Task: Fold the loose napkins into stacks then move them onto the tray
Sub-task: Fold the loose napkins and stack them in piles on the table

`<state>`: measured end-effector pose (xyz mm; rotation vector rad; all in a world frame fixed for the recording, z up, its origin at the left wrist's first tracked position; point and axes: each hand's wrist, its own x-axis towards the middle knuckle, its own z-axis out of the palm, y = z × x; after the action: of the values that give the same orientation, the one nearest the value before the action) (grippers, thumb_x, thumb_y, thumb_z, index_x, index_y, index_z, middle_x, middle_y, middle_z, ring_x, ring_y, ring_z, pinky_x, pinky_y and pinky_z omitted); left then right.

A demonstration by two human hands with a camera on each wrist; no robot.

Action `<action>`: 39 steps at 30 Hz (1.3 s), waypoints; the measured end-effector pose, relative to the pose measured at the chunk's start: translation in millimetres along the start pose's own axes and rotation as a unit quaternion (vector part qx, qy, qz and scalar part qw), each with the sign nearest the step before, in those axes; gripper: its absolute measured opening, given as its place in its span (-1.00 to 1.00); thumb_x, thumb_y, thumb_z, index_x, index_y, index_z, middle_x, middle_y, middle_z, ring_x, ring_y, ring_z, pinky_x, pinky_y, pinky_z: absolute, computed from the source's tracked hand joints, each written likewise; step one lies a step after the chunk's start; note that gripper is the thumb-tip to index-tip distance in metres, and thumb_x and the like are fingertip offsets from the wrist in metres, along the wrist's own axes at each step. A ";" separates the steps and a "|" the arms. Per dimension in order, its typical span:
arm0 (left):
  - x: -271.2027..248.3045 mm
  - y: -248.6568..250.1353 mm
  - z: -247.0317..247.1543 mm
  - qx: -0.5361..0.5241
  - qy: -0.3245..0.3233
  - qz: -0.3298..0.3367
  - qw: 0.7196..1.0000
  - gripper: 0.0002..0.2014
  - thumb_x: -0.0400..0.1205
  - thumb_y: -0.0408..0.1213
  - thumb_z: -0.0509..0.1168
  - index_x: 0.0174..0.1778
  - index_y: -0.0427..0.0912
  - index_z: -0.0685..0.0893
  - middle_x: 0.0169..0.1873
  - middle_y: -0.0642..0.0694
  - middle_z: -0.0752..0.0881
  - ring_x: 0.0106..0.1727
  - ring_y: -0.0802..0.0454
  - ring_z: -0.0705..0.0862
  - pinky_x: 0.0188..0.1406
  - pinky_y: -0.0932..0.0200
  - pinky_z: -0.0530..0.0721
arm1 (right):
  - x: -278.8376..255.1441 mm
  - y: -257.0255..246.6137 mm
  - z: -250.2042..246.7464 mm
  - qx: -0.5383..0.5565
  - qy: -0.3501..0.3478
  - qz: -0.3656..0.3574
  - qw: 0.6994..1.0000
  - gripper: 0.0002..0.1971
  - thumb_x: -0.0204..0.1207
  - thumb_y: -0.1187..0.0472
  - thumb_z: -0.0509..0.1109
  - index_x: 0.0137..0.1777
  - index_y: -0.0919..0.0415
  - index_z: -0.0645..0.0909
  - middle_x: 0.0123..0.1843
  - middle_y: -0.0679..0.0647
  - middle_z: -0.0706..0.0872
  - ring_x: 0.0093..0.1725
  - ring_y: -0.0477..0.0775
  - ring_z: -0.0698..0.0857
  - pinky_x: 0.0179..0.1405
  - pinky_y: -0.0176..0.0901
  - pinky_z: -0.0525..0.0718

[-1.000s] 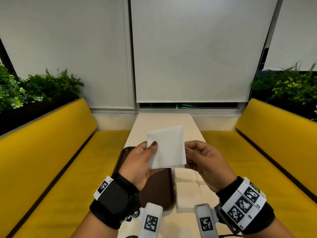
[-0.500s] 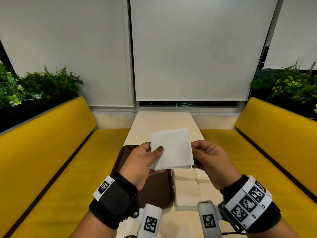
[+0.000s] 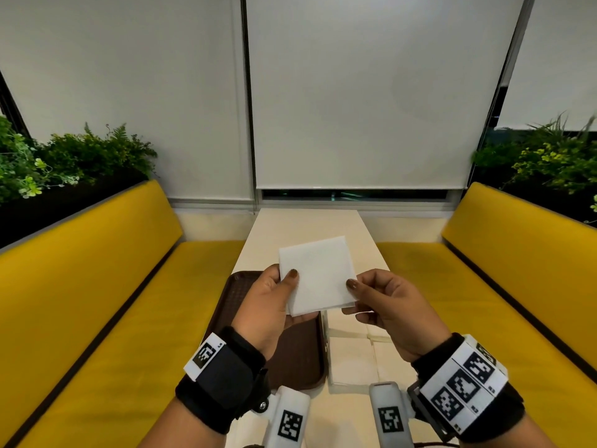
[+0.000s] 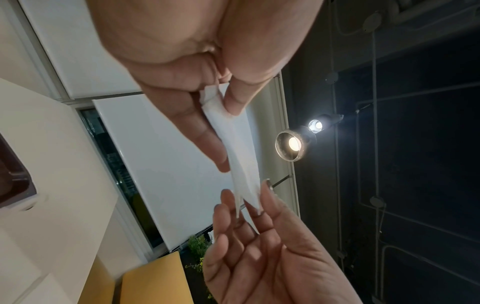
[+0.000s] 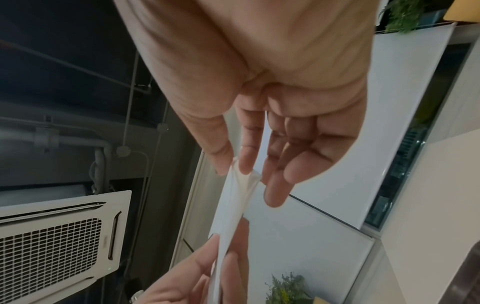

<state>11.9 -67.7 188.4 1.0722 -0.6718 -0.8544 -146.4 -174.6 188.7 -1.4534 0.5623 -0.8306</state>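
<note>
Napkin: white, folded square, held in the air between both hands, above the table.
Left hand: thumb on the near face, fingers behind; pinches the napkin's left edge.
Right hand: thumb and forefinger pinch the napkin's lower right corner; other fingers loosely spread.
Tray: brown, below the left hand, on the table.
Loose napkins: pale, lying flat below the right hand, just beside the tray.
Table: cream, running away beyond both hands.
</note>
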 end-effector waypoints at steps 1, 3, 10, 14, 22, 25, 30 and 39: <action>-1.1 -0.8 0.5 -0.009 0.002 -0.002 1.000 -0.79 0.75 -0.23 0.15 0.26 -0.08 0.58 0.16 -0.12 0.72 0.17 -0.11 0.72 -0.18 0.03 0.81 | -0.1 1.1 0.6 -0.003 0.004 0.003 1.000 -0.91 0.55 0.22 0.47 -0.18 0.17 0.68 -0.23 0.15 0.75 -0.16 0.20 0.72 -0.32 -0.20 0.67; -2.6 -2.4 1.9 -0.036 0.009 -0.008 0.999 -0.79 0.76 -0.21 0.14 0.26 -0.08 0.59 0.16 -0.13 0.72 0.18 -0.13 0.73 -0.17 -0.01 0.82 | -0.9 1.7 2.4 -0.001 0.006 0.014 1.000 -0.89 0.56 0.22 0.46 -0.20 0.15 0.68 -0.22 0.13 0.76 -0.16 0.15 0.71 -0.28 -0.17 0.66; -5.0 -6.9 6.9 -0.086 0.032 -0.010 0.996 -0.78 0.73 -0.18 0.19 0.22 -0.16 0.60 0.14 -0.18 0.76 0.12 -0.15 0.78 -0.20 -0.02 0.83 | -6.0 3.3 8.0 0.018 0.007 0.043 0.999 -0.90 0.59 0.20 0.44 -0.16 0.19 0.67 -0.19 0.08 0.81 -0.18 0.05 0.76 -0.22 -0.14 0.62; -4.8 -9.0 7.1 -0.040 0.011 0.019 0.999 -0.71 0.70 -0.25 0.25 0.33 -0.21 0.55 0.21 -0.18 0.75 0.20 -0.13 0.75 -0.10 0.02 0.81 | -8.5 3.1 9.8 0.034 0.006 0.053 0.998 -0.88 0.60 0.21 0.41 -0.16 0.20 0.67 -0.21 0.06 0.81 -0.17 0.03 0.78 -0.23 -0.16 0.63; -5.2 -15.2 6.5 -0.025 0.021 0.044 0.999 -0.77 0.71 -0.37 0.22 0.29 -0.17 0.56 0.17 -0.10 0.77 0.17 -0.07 0.77 -0.03 -0.01 0.80 | -13.2 3.3 9.0 0.015 0.014 0.046 0.999 -0.94 0.57 0.24 0.46 -0.11 0.22 0.68 -0.21 0.04 0.81 -0.16 0.02 0.76 -0.21 -0.13 0.63; -6.6 -15.9 6.4 0.000 0.009 0.040 0.999 -0.78 0.71 -0.37 0.23 0.26 -0.12 0.59 0.16 -0.07 0.78 0.13 -0.01 0.78 -0.01 -0.01 0.80 | -8.7 0.2 7.6 0.040 0.043 0.039 0.998 -0.72 0.47 0.23 0.54 0.12 0.20 0.59 -0.07 0.14 0.83 -0.07 0.08 0.78 -0.19 -0.06 0.67; -11.6 -17.7 9.7 0.040 -0.042 0.026 0.998 -0.73 0.69 -0.34 0.26 0.32 -0.15 0.58 0.18 -0.12 0.78 0.18 -0.08 0.77 0.11 -0.13 0.77 | -2.2 -10.5 4.8 0.069 0.028 0.019 0.997 -0.57 0.42 0.32 0.56 0.25 0.21 0.54 0.04 0.21 0.84 0.05 0.20 0.82 -0.11 0.04 0.76; -14.4 -20.7 13.6 0.087 -0.044 0.053 0.994 -0.56 0.46 -0.12 0.45 0.21 -0.23 0.66 0.04 -0.20 0.79 0.01 -0.13 0.78 -0.06 -0.02 0.78 | -11.8 4.2 -7.6 0.055 -0.018 -0.017 0.998 -0.71 0.42 0.46 0.52 0.12 0.33 0.62 -0.06 0.25 0.83 -0.09 0.18 0.80 -0.23 -0.11 0.73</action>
<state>-12.1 -66.5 172.8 1.1492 -0.8823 -0.7657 -158.9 -170.6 182.2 -1.3779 0.4577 -0.8477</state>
